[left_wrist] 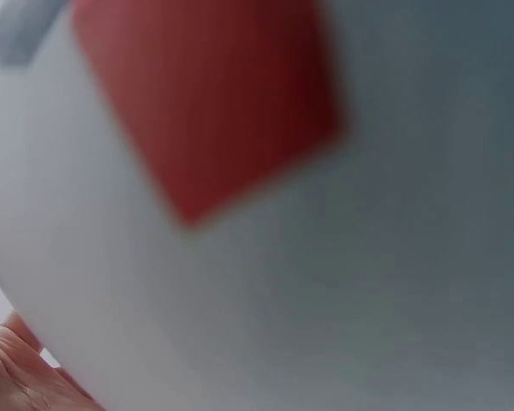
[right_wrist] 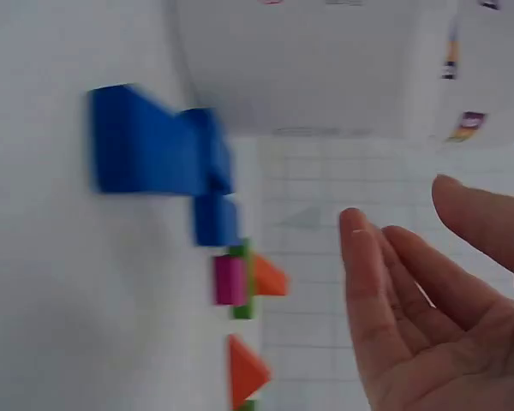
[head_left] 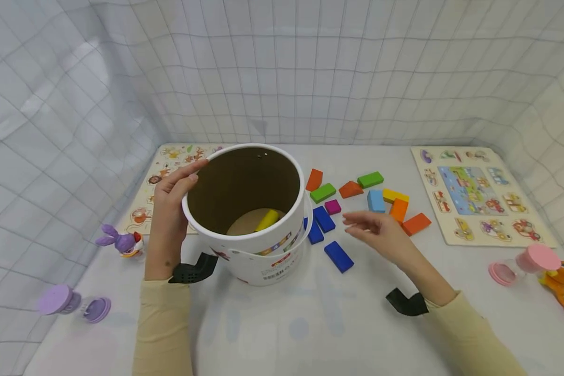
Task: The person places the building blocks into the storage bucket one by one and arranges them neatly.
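A white bucket [head_left: 254, 237] with a printed side stands left of centre in the head view, its mouth towards me. A yellow block [head_left: 267, 220] lies on its bottom. My left hand [head_left: 171, 196] holds the bucket's rim at the left, fingertips and thumb at the edge; the left wrist view shows mostly the blurred bucket wall. My right hand [head_left: 376, 232] hovers right of the bucket with fingers a little bent, thumb apart and nothing held. Nearest to it are a magenta block [head_left: 332, 207], several blue blocks [head_left: 339, 256] and a light blue block [head_left: 376, 201].
Green [head_left: 370, 179], red [head_left: 416, 224], orange [head_left: 398, 210] and yellow blocks [head_left: 395, 196] lie behind the right hand. Puzzle boards stand left [head_left: 143, 211] and right [head_left: 489, 196]. Purple [head_left: 56, 299] and pink [head_left: 538, 258] toys sit at the sides, near a rabbit figure [head_left: 124, 241] and an orange figure [head_left: 561, 282].
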Motion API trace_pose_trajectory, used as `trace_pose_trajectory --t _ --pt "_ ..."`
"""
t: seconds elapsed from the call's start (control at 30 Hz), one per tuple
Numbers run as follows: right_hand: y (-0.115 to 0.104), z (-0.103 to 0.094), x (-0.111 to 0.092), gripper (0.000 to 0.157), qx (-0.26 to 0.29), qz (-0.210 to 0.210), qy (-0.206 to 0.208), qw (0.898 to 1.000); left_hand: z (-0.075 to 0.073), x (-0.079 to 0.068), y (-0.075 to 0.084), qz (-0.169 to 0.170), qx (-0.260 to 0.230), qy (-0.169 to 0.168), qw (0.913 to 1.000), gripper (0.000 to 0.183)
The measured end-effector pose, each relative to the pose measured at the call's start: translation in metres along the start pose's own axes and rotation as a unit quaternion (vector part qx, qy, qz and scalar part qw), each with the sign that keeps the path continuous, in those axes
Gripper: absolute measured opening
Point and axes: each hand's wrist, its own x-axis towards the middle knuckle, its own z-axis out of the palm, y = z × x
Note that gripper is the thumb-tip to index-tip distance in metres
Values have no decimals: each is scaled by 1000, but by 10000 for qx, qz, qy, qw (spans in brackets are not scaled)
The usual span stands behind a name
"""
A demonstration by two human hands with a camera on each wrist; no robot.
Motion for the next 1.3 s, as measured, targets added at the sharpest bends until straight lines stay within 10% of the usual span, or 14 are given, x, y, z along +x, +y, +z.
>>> trace_pose_trajectory --t 0.17,0.4,0.73,0.9,1.03,1.3 --pt "40 22 -11 51 -974 300 -552 9933 -1 0 2 -10 -31 15 10000 29" --pt "40 45 -6 57 -2446 226 -262 9690 0 0 2 -70 -6 104 9999 29" --pt "42 26 -8 32 -1437 -102 -284 9892 1 1 1 -53 -54 75 9999 29" --pt "0 5 -8 34 125 -273 -458 9985 1 0 0 -45 -88 79 9999 28" --pt "-56 -10 1 35 1362 -645 -596 9868 0 0 0 -6 -96 111 9999 28" --pt "-139 -2 60 38 938 -1228 -1184 9809 -2 -1 -1 -27 -90 70 9999 28"
